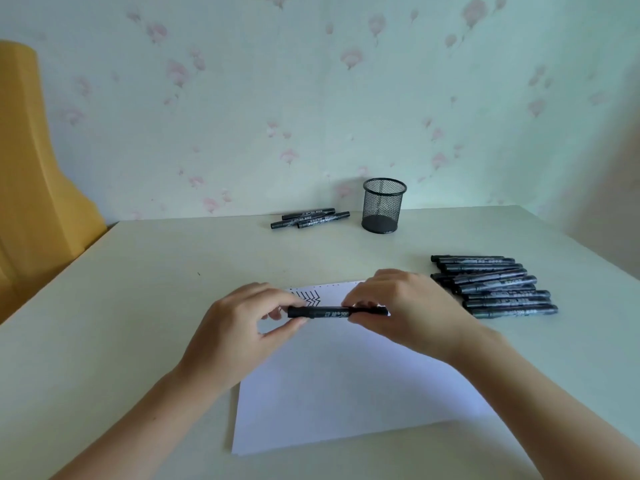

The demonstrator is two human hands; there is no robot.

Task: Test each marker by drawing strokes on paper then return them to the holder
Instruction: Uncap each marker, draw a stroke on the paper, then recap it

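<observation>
A black marker lies level in the air above the white paper, held at both ends. My left hand pinches its left end, my right hand grips its right end. Black zigzag strokes mark the paper's top left, partly hidden by the marker and fingers. The black mesh holder stands upright at the back of the table, with nothing visible inside it. Several black markers lie in a row at the right. Three more markers lie left of the holder.
The pale table meets a flowered wall at the back. A yellow chair back stands off the table's left edge. The table's left edge runs diagonally toward me.
</observation>
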